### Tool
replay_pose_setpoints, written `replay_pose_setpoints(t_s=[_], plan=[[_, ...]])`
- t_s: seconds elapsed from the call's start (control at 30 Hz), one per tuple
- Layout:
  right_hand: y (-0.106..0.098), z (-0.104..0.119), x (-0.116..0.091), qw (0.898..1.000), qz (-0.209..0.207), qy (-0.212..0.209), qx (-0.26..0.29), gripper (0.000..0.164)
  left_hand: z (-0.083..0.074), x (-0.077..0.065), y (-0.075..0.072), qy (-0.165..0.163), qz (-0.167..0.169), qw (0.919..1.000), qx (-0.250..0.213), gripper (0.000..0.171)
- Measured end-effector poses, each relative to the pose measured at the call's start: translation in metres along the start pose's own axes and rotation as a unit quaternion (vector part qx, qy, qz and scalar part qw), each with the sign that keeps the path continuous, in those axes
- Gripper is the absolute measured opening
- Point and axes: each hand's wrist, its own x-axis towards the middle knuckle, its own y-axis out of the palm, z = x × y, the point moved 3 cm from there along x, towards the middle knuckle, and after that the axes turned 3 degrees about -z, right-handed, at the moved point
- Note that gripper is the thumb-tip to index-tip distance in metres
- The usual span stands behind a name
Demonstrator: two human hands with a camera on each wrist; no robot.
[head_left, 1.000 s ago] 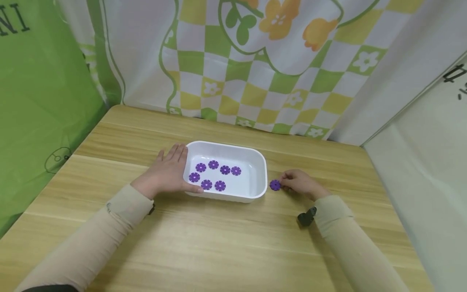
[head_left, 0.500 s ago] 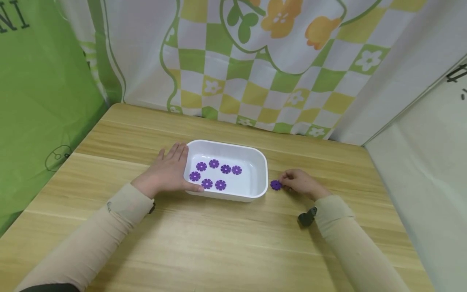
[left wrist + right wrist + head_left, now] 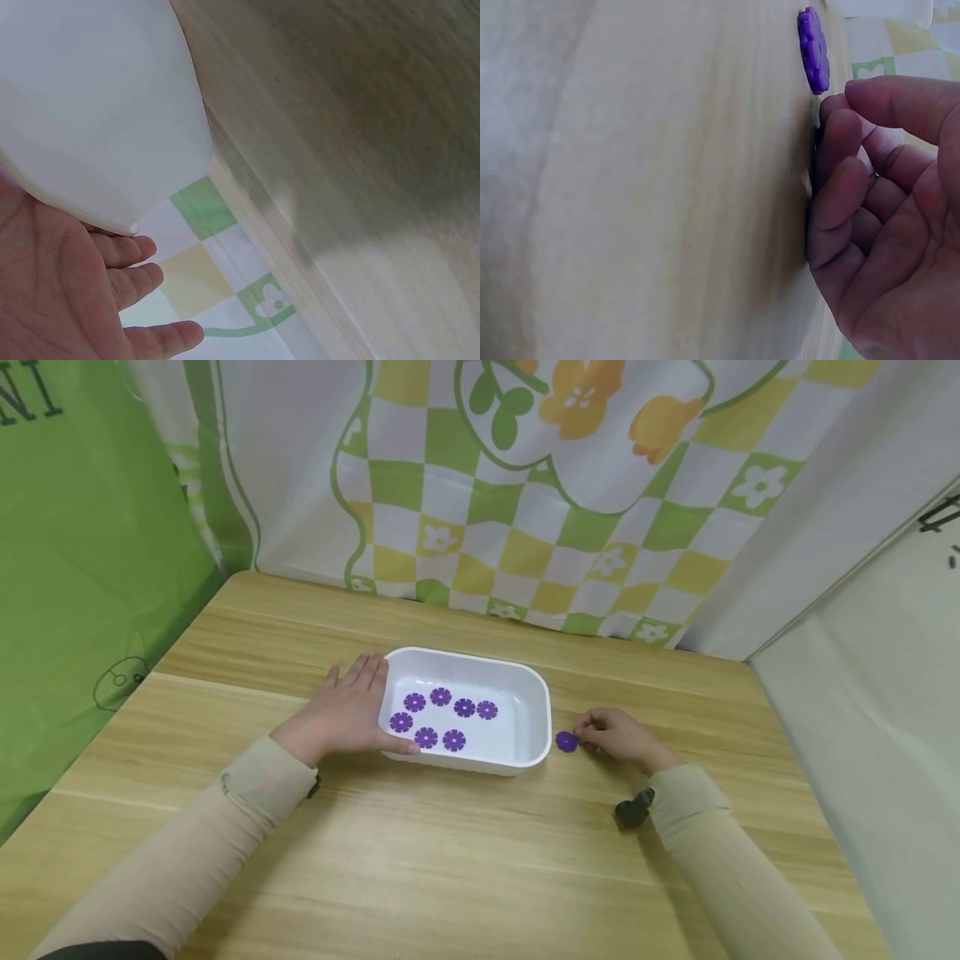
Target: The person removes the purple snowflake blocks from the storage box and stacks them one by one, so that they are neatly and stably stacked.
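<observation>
A single purple disc [image 3: 567,742], notched round its rim, lies on the worktop [image 3: 465,852], between the right end of a white tray [image 3: 510,735] and the right hand [image 3: 619,737]. It is closer to the worktop's right edge than the tray is.

The right hand comes in low beside the disc, its fingers curled and the thumb tip close to the forefinger. The right wrist view shows the disc just beyond these fingertips, with no part of it between finger and thumb; whether a fingertip brushes its rim I cannot tell. The curled lower fingers sit at the worktop's surface.

The tray stands well in from both side edges of the worktop and nearer the far edge. In it lie seven purple discs [image 3: 440,697], spread loosely from its left end to a little past its middle. The left hand [image 3: 345,714] is spread at that left end, its fingers extended along the outside and its thumb laid over the near rim. In the left wrist view the fingers are slightly parted, against the tray's side.

Both arms wear pale sleeves [image 3: 750,868], and a black device [image 3: 633,810] sits at the right wrist. Behind the worktop's far edge hangs a checked cloth [image 3: 517,552] in green, yellow and white; a green sheet [image 3: 82,568] borders the left edge.
</observation>
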Motion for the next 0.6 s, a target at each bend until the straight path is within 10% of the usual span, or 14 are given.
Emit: replay_pose_setpoints(t_s=[0.6], plan=[[-0.009,0.056,0.011,0.997,-0.042,-0.047,0.035,0.025,0.002,0.002,-0.003,0.008,0.004,0.9999,0.008,0.151]])
